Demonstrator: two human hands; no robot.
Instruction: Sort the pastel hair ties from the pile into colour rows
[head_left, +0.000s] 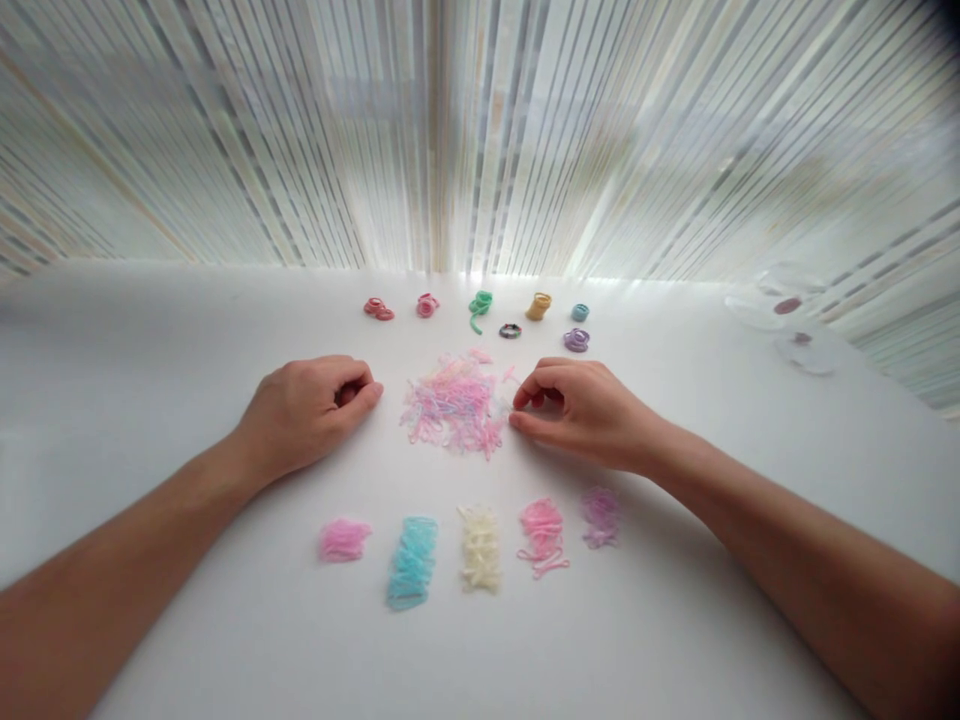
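We see a loose heap of mixed pastel elastic bands (pixel 455 405) mid-table; right hand (pixel 589 415) half curled, fingertips (pixel 519 420) touching the heap's edge, can't tell if it has a band; left hand (pixel 311 415) loosely closed just beside the heap, hold unclear. Five colour piles (pixel 412 562) lie nearer us, small band coils (pixel 480 303) beyond, on a white table (pixel 150 400); clear plastic dishes (pixel 806 352) off right

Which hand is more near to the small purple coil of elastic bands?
Right. The right hand lies just in front of the purple coil, not touching it. The left hand is much farther, on the other side of the mixed pile.
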